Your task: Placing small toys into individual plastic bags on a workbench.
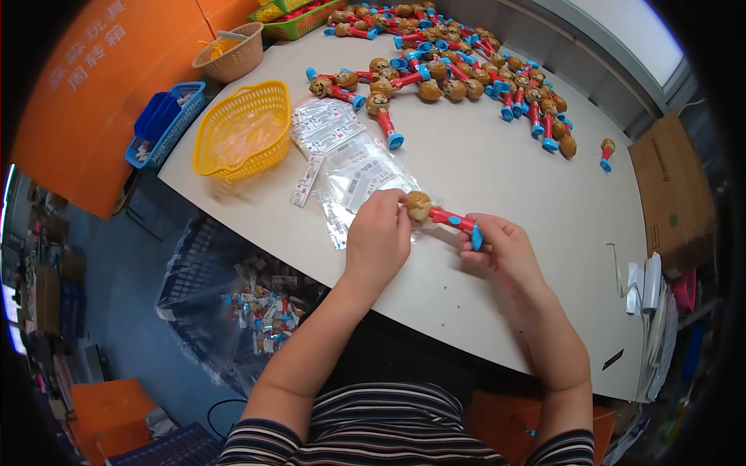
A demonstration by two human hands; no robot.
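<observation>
Between my hands is a toy stick (451, 217) with a round brown figure head, a red handle and a blue end, lying nearly level above the table. The fingers of my right hand (503, 247) are closed round its blue end. My left hand (381, 233) is closed with its fingertips at the brown head; some clear film seems to show there. Beside my left hand lie flat clear plastic bags (365, 175) with printing, spread in an overlapping stack. A small printed packet (307, 180) sits at the stack's left edge.
A heap of similar toy sticks (435, 66) covers the far table. A yellow basket (242, 163) with clear plastic pieces stands left, near a blue basket (165, 124) and a tan basket (229, 53). Below the table edge, a lined blue crate (194, 256) holds bagged toys. A cardboard box (672, 190) stands right.
</observation>
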